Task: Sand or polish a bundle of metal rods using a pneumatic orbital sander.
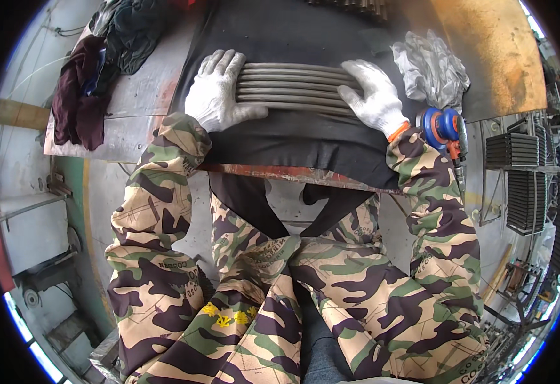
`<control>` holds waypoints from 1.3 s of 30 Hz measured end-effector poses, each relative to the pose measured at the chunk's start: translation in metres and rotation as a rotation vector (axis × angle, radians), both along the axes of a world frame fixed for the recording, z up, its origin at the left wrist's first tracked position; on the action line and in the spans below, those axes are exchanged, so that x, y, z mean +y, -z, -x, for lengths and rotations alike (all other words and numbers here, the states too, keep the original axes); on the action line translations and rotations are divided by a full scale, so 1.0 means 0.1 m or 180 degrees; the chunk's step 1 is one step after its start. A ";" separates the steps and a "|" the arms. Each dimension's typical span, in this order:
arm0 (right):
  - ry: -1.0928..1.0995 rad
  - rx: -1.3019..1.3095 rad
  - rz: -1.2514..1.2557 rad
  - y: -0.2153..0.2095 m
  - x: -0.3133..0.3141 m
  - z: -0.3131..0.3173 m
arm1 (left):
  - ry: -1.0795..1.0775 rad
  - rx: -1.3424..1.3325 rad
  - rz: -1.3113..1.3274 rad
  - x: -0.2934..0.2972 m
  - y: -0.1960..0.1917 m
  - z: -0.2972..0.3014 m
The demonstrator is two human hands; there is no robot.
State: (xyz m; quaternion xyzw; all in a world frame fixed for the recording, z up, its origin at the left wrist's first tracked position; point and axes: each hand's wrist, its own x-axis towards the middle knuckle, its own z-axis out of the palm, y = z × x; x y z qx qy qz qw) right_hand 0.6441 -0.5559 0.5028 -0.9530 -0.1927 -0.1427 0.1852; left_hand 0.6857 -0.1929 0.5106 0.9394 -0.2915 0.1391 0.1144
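Note:
A row of several thin grey metal rods [289,85] lies side by side on a black cloth [293,137] at the table's near edge. At the rods' left ends is my left hand [216,93] in a white work glove, its fingers along the far side and thumb along the near side. My right hand [376,95], gloved too and with an orange cuff, bridges the right ends between fingers and thumb. Both hands hold the row from its ends; the right fingers and palm partly hide the rod tips on that side.
Right of my right hand lie a crumpled silvery-grey wad [430,69] and a blue and orange sander [441,125]. More rods [350,6] sit at the far edge. Dark clothes [88,96] are heaped at the left. Racks of dark metal parts [524,185] stand right of the table.

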 end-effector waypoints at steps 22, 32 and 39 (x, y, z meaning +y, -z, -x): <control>0.0661 0.0092 -0.3439 0.21 0.01 -0.12 | 0.0054 0.0237 0.0239 -0.08 -0.11 0.03; 0.0419 -0.1005 -0.1883 0.18 0.05 -0.20 | -0.0086 0.0323 0.0263 -0.13 -0.13 -0.01; 0.0615 -0.1189 -0.1437 0.11 0.09 -0.16 | -0.0208 0.0468 0.0125 -0.19 -0.28 0.02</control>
